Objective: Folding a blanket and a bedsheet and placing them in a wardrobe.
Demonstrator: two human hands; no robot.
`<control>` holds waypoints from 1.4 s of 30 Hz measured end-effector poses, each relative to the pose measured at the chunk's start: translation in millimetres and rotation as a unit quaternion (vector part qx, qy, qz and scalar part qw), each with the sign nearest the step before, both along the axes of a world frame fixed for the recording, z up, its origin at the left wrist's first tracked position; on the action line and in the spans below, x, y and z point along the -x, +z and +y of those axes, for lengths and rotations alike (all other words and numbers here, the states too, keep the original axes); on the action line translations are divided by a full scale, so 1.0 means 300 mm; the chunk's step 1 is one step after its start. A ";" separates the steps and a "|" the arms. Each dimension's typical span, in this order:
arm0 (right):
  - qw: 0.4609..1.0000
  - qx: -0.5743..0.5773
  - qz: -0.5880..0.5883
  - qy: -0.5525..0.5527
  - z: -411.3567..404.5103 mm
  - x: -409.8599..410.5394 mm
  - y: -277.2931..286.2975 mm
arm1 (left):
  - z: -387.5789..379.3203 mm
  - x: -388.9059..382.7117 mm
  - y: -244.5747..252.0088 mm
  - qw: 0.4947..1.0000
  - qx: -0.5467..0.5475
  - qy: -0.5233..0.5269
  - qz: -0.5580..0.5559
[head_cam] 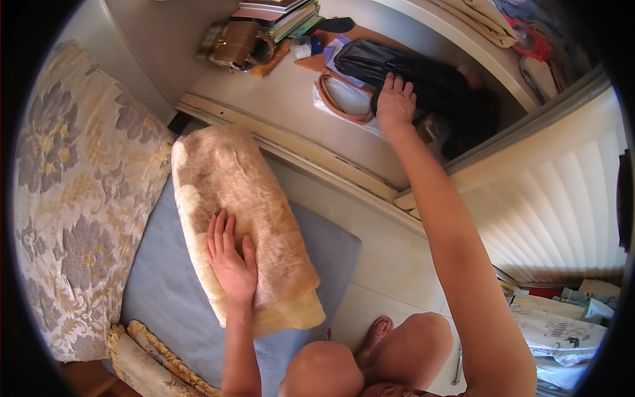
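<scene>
My left hand (pixel 233 263) rests palm down on a folded tan plush blanket (pixel 268 218), fingers slightly spread. Under the blanket is a blue-grey cloth (pixel 154 268). My right arm reaches into a low cabinet, where my right hand (pixel 397 101) has its fingers curled over the near edge of a black leather bag (pixel 377 62). The thumb and part of the grip are hidden. Just left of that hand, a brown looped handle (pixel 327 97) lies on a white item. The bag's far end blurs into shadow.
A brown handbag (pixel 240 44) and stacked books (pixel 283 15) stand at the cabinet's back left. The raised sliding-door track (pixel 307 154) edges the cabinet. A floral fabric cover (pixel 84 198) rises at left. Folded cloth and a red item (pixel 531 42) occupy the upper shelf. Bags (pixel 560 327) sit at right.
</scene>
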State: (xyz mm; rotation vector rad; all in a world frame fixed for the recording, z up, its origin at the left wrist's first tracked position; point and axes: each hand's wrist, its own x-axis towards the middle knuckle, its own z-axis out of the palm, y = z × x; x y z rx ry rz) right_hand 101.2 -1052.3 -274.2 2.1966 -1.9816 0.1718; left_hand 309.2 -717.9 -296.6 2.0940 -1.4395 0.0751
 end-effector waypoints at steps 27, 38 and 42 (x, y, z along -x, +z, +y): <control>0.984 0.038 -0.170 0.038 0.157 0.049 -0.273 | -0.022 0.015 -0.020 0.999 0.031 0.012 0.014; 0.735 -0.373 -0.517 0.230 0.809 -0.111 -0.149 | 0.049 -0.039 0.025 0.990 0.057 0.002 0.129; 0.592 -0.512 -0.595 0.181 0.884 -0.144 -0.118 | 0.199 -0.105 -0.012 0.983 0.026 0.151 0.104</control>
